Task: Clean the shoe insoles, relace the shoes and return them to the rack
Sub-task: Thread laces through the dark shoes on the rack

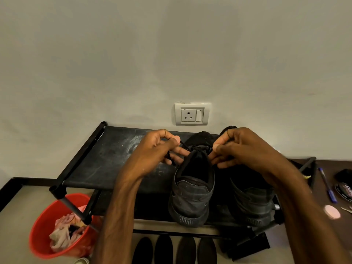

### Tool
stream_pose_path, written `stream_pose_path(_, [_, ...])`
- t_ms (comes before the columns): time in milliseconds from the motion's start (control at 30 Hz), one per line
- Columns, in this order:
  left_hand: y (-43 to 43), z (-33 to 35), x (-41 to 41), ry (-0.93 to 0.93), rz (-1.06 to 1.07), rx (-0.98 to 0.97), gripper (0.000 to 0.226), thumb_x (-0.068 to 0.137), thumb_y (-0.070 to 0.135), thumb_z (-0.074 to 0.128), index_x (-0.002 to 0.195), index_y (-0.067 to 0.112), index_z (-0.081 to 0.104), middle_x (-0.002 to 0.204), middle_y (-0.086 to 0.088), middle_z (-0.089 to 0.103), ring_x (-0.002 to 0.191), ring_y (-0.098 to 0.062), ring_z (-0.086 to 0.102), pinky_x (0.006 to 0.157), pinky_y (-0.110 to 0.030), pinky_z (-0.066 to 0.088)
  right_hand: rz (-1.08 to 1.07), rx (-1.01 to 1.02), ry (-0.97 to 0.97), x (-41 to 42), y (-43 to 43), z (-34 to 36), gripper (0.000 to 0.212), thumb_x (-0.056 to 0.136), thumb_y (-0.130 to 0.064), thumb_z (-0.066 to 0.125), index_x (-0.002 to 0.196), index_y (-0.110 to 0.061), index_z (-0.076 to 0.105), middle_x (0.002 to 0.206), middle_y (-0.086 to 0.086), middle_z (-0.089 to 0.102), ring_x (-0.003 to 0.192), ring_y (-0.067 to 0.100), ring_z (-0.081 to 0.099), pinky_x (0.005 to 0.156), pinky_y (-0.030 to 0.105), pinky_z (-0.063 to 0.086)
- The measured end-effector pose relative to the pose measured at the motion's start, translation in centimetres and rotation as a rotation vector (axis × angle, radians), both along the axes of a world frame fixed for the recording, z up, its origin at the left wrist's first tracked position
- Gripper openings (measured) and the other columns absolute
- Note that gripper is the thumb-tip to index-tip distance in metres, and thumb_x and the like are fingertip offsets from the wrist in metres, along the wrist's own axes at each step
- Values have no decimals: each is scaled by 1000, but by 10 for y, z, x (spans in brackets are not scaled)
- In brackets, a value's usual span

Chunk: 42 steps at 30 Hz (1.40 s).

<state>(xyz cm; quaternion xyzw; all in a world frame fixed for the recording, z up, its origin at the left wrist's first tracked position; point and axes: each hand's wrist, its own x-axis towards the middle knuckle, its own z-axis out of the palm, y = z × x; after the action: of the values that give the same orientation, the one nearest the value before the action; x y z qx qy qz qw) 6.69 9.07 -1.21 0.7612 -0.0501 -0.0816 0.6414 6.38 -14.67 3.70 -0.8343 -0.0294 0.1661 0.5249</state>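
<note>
Head view looks down on our two hands working over a black shoe [192, 199] that stands on the top shelf of the rack [106, 153], heel toward us and toe toward the wall. Our left hand [158, 149] has thumb and forefinger pinched on one end of the lace [198, 148], with the other fingers curled beneath it. A dark strand hangs down past those fingers. Our right hand [240, 147] pinches the other end of the lace in the same way, just right of the shoe's tongue. The two hands sit either side of the shoe's opening, and the lace is gathered between them at the top of the tongue.

A second shoe [251, 202] stands just beside the first, on its right, on the same shelf, partly hidden by our right forearm. Four dark insoles [163, 248] lie in a row on the floor in front of the rack, below the shoes.

At the left, a red bucket [43, 225] sits by the rack's front leg with pale rags [62, 233] inside. A wall socket [192, 113] is set in the wall above the shelf. On a dark surface at the right lies a blue pen [326, 184].
</note>
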Motion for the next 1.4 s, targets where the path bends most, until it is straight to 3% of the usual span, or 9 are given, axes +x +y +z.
stream_pose_path(100, [-3, 1, -1, -62, -33, 148, 28, 94, 39, 67, 109, 16, 66, 96, 1, 78, 84, -18, 75, 70, -28, 54, 124, -205, -139, -3, -1, 5, 6, 95, -18, 71, 99, -15, 71, 84, 2, 78, 80, 16, 77, 72, 35, 65])
stream_pose_path(300, [-11, 9, -8, -116, -268, 630, 78, 72, 50, 87, 138, 35, 49, 127, 19, 60, 102, 0, 63, 91, -27, 56, 216, -579, -154, -20, 14, 3, 66, 68, -53, 88, 123, -31, 59, 103, -9, 65, 90, 10, 66, 88, 36, 59])
stream_pose_path(567, [-13, 10, -9, -184, -197, 592, 52, 77, 25, 86, 125, 27, 67, 119, 14, 69, 80, 18, 60, 78, -10, 49, -13, -724, -497, -32, 43, -11, 34, 76, -31, 87, 97, -34, 60, 108, -4, 54, 108, 19, 52, 86, 36, 50])
stream_pose_path(700, [-5, 5, -6, -184, -156, 536, 44, 76, 28, 86, 118, 28, 74, 110, 14, 73, 102, 0, 66, 97, -32, 55, -51, -829, -520, -36, 54, -18, 28, 78, -33, 87, 98, -35, 67, 115, -3, 61, 120, 23, 50, 97, 44, 48])
stream_pose_path(967, [-6, 5, -7, -206, -98, 492, 41, 76, 20, 86, 115, 24, 74, 103, 9, 76, 94, 0, 70, 91, -30, 59, -160, -785, -808, -28, 51, -32, 18, 68, -19, 87, 78, -28, 76, 87, -7, 70, 105, 24, 53, 89, 44, 25])
stream_pose_path(1100, [-5, 7, -10, -133, -121, 514, 47, 77, 12, 85, 121, 23, 71, 114, 5, 74, 102, -4, 68, 97, -31, 56, -126, -517, -659, -22, 38, -23, 17, 75, -16, 84, 71, -29, 74, 68, -15, 68, 70, 7, 66, 80, 34, 57])
stream_pose_path(1167, [-7, 7, -12, -113, -116, 553, 48, 77, 9, 84, 119, 25, 70, 116, 4, 73, 105, -8, 68, 98, -34, 56, -155, -418, -569, -20, 37, -20, 18, 74, -16, 86, 67, -27, 74, 61, -10, 69, 61, 7, 67, 64, 20, 58])
stream_pose_path(1267, [-10, 9, -13, -82, -113, 604, 46, 76, 11, 86, 115, 28, 68, 111, 4, 74, 100, -10, 69, 93, -35, 59, -203, -344, -458, -18, 32, -22, 16, 70, -19, 91, 67, -22, 76, 61, -5, 72, 58, 10, 70, 64, 24, 59])
stream_pose_path(1400, [-28, 10, -13, -278, 30, 775, 45, 67, 42, 91, 105, 34, 67, 101, 14, 71, 95, -9, 65, 85, -36, 57, -225, -354, -427, -15, 29, -23, 17, 72, -26, 91, 68, -22, 75, 59, -7, 71, 56, 4, 68, 62, 26, 57])
